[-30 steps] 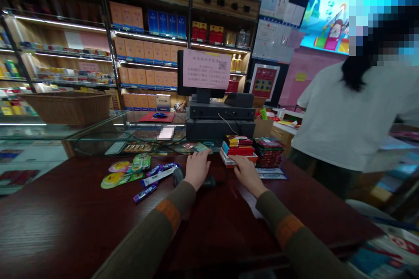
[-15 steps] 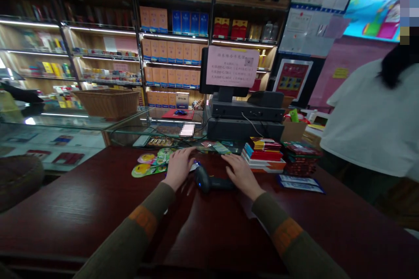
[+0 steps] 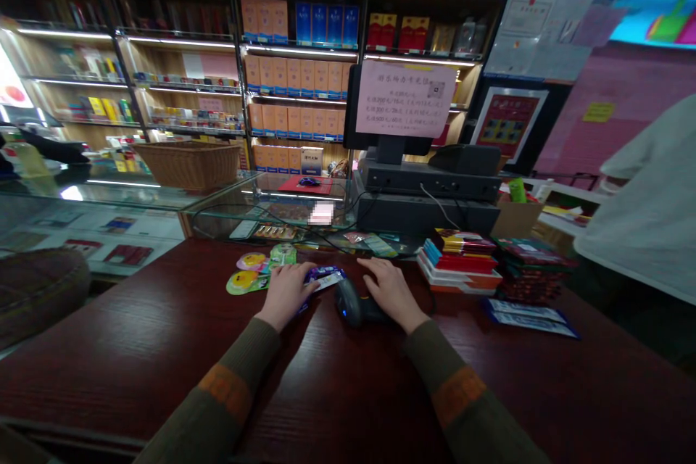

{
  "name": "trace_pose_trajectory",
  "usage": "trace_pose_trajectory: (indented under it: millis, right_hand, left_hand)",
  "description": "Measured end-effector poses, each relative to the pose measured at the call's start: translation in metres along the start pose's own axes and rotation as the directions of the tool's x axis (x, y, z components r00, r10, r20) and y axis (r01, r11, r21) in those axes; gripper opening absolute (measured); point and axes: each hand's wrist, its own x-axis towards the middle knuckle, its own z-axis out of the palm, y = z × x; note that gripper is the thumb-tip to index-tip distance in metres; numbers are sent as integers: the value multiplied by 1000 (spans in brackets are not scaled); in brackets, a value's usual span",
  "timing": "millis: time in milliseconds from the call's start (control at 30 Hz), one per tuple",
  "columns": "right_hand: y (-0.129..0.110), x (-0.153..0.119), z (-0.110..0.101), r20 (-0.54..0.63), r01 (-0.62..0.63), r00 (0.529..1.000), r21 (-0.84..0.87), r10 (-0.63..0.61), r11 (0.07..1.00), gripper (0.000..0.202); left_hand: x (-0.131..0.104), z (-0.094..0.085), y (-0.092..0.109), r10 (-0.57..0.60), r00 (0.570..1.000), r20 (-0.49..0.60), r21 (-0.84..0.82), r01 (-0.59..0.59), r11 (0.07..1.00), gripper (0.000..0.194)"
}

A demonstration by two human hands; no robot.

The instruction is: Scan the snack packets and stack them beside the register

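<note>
A black barcode scanner (image 3: pixel 351 302) lies on the dark red wooden counter (image 3: pixel 326 391), its small blue light lit. My left hand (image 3: pixel 287 293) is left of it, fingers stretched out at the edge of some purple packets (image 3: pixel 327 277); whether it presses on them I cannot tell. Just left of that hand lie green and yellow character-shaped packets (image 3: pixel 247 281). My right hand (image 3: pixel 392 291) hovers over or rests by the scanner's handle, fingers extended and apart, holding nothing. Its palm partly hides the handle.
To the right stand a stack of small boxes (image 3: pixel 460 262), a pile of dark red packets (image 3: pixel 536 268) and blue-white sachets (image 3: pixel 533 317). Behind are a checkout monitor (image 3: pixel 402 98), a glass display case (image 3: pixel 217 214) and a wicker basket (image 3: pixel 190 163). A person in white (image 3: pixel 652 196) is at right.
My left hand has drawn back and left, leaving more of the purple packets showing. My right hand has shifted closer over the scanner's handle. The view has turned slightly left.
</note>
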Motion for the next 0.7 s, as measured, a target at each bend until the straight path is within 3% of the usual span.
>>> trace_pose_trajectory:
  millis: [267, 500, 700]
  right_hand:
    - [5, 8, 17, 96, -18, 995, 5, 17, 1000, 40]
    - [2, 9, 17, 121, -32, 992, 3, 32, 999, 40]
    - [-1, 8, 15, 7, 1, 1000, 44, -1, 999, 42]
  left_hand:
    - [-4, 3, 0, 2, 1000, 31, 73, -4, 997, 51]
    - [-3, 3, -3, -39, 997, 73, 74, 33, 997, 50]
    - [-2, -1, -7, -17, 994, -109, 32, 21, 999, 46]
